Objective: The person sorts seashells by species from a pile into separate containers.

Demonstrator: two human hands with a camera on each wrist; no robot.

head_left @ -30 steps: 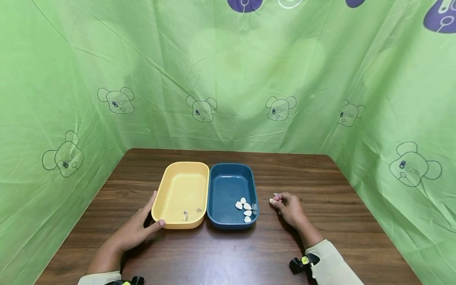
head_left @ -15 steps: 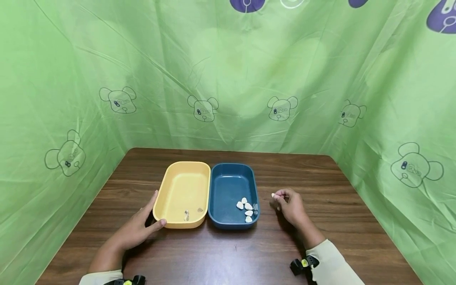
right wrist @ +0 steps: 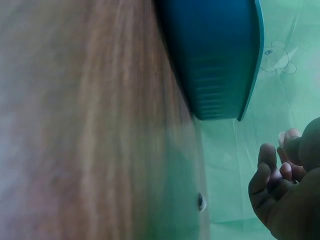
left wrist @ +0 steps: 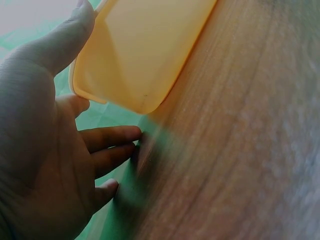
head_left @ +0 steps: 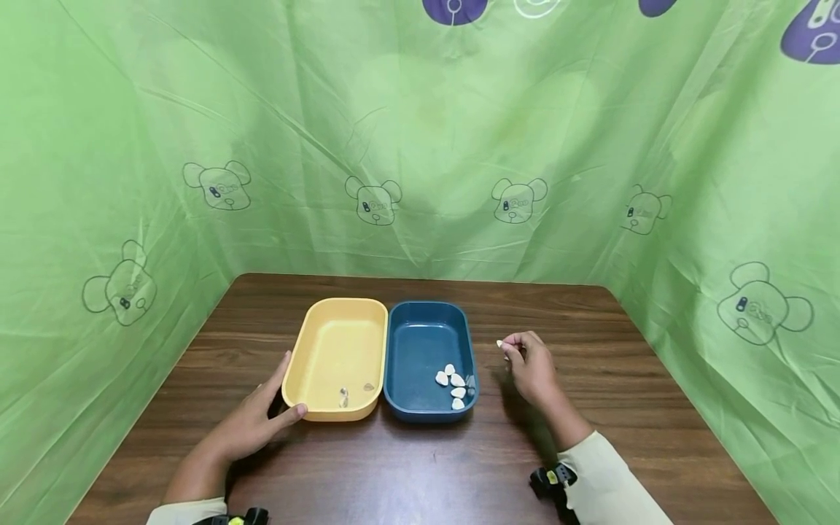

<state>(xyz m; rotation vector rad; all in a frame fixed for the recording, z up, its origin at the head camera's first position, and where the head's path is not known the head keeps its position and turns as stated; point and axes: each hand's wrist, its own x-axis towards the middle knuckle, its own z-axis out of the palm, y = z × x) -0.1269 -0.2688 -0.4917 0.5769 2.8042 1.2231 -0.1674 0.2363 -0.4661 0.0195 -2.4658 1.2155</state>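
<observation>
My right hand (head_left: 534,372) is raised over the table right of the blue tray (head_left: 420,415), pinching a small white pebble (head_left: 499,343) between thumb and fingertips. The same pebble (right wrist: 282,139) shows at the fingertips in the right wrist view. Another small stone (right wrist: 201,202) lies on the tabletop below that hand. At the left, my left hand (head_left: 246,426) rests against the yellow tray (head_left: 335,415), its thumb at the near rim and its fingers extended along the left side. In the left wrist view, the thumb (left wrist: 62,42) lies along the tray's edge and the lower fingers reach past its corner.
Several white pebbles (head_left: 457,380) lie toward the near right of the blue tray. A few brownish, shell-like pieces (head_left: 343,397) lie near the front of the yellow tray. Both trays stand side by side on a wooden table (head_left: 420,474), with green cloth (head_left: 433,146) around its back and sides.
My right hand has lifted off the tabletop with the white pebble and moved slightly farther back. My left hand and both trays have stayed in place.
</observation>
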